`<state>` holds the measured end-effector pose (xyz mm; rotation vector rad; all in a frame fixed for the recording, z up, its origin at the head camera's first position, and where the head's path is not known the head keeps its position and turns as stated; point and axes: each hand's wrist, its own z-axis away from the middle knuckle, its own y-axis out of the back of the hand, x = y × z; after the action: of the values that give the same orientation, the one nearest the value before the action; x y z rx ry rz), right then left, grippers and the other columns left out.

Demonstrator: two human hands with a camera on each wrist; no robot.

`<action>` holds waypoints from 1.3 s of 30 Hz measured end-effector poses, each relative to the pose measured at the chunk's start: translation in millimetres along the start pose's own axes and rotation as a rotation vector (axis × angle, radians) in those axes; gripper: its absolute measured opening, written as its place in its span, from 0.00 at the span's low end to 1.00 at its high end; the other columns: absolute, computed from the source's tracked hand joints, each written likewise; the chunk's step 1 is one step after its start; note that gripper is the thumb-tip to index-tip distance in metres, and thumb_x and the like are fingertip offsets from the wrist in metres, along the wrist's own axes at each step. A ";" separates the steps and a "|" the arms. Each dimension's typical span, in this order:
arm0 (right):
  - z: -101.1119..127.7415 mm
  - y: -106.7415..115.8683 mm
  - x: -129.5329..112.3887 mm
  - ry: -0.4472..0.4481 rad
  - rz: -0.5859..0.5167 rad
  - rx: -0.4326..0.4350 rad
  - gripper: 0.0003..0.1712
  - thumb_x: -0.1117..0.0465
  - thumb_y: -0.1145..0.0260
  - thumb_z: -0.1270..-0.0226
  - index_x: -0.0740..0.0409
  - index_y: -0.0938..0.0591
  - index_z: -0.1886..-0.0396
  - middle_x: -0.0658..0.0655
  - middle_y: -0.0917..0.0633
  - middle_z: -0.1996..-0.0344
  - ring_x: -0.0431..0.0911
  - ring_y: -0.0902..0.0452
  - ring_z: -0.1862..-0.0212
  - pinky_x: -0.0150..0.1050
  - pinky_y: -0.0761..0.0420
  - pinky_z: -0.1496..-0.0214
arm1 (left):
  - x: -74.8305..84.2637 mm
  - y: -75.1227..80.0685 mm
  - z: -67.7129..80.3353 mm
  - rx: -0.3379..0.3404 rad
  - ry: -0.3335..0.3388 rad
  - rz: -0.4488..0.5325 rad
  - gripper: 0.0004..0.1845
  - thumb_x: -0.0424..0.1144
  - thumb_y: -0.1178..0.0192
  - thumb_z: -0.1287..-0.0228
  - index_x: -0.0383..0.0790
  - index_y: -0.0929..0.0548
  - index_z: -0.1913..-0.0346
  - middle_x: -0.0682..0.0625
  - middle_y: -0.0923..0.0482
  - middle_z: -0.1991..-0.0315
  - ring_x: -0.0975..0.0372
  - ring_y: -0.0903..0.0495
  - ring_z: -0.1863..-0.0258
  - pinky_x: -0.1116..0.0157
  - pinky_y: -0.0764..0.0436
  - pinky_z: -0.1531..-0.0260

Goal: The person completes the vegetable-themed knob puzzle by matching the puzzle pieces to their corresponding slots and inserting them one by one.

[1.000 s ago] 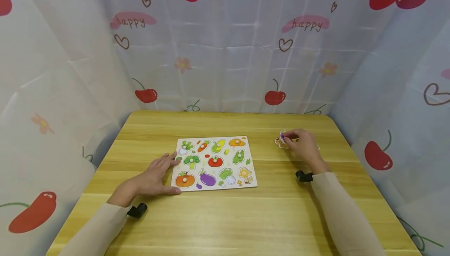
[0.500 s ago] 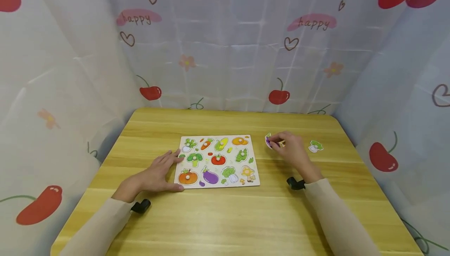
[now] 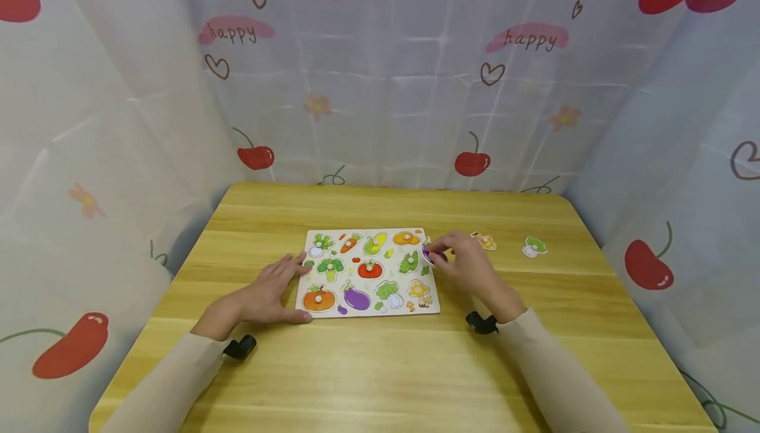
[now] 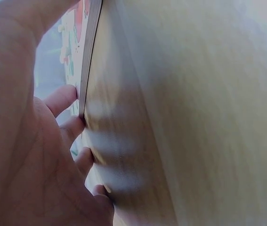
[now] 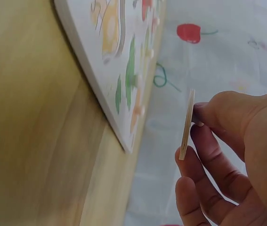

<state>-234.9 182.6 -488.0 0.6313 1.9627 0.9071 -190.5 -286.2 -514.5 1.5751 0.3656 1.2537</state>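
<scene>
A wooden vegetable puzzle board [image 3: 338, 288] lies flat on the table, several knobbed pieces sitting in it. My left hand [image 3: 264, 294] rests at the board's left edge, fingers spread and fairly straight, fingertips and thumb touching its side. In my right hand [image 3: 469, 268] the thumb and fingers pinch a purple eggplant puzzle piece [image 3: 435, 256] by its knob, over the board's right edge. Seen from the right wrist, the eggplant piece [image 5: 187, 127] is edge-on and clear of the board. The printed eggplant, bok choy and mushroom spots in the board's front row show no knobs.
To the right of the board lie a mushroom piece [image 3: 485, 241] and a bok choy piece [image 3: 534, 247] on the wooden table [image 3: 380, 373]. A cherry-printed curtain [image 3: 380, 90] stands behind and on both sides of the table.
My right hand has lifted the eggplant piece off the loose pieces and carried it left to the board's edge. The mushroom and bok choy pieces have come into sight. My left hand stays put.
</scene>
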 end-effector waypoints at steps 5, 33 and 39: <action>-0.8 -7.4 -13.7 0.035 -0.002 -0.026 0.07 0.66 0.17 0.24 0.57 0.02 0.50 0.56 0.05 0.54 0.51 0.12 0.52 0.55 0.07 0.44 | 1.6 1.6 0.6 0.009 0.000 0.003 0.61 0.67 0.17 0.34 0.37 0.34 0.10 0.35 0.51 0.02 0.27 0.53 0.05 0.21 0.49 0.11; -11.3 -58.9 -77.2 0.213 -0.082 -0.236 0.05 0.63 0.19 0.20 0.53 0.03 0.50 0.49 0.05 0.56 0.41 0.10 0.53 0.39 0.12 0.46 | -1.3 -1.0 0.8 -0.002 0.018 -0.001 0.62 0.67 0.17 0.34 0.38 0.35 0.09 0.35 0.52 0.02 0.28 0.54 0.05 0.22 0.49 0.11; -9.3 -71.6 -87.3 0.268 -0.066 -0.272 0.04 0.62 0.20 0.19 0.53 0.03 0.50 0.49 0.05 0.55 0.41 0.13 0.55 0.36 0.14 0.49 | -0.5 -0.1 -0.7 0.010 0.002 0.003 0.61 0.67 0.17 0.34 0.38 0.34 0.10 0.35 0.51 0.02 0.27 0.54 0.05 0.21 0.50 0.11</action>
<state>-205.2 73.8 -498.2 0.2987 2.0286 1.2425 -191.3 -286.1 -515.0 1.5833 0.3711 1.2578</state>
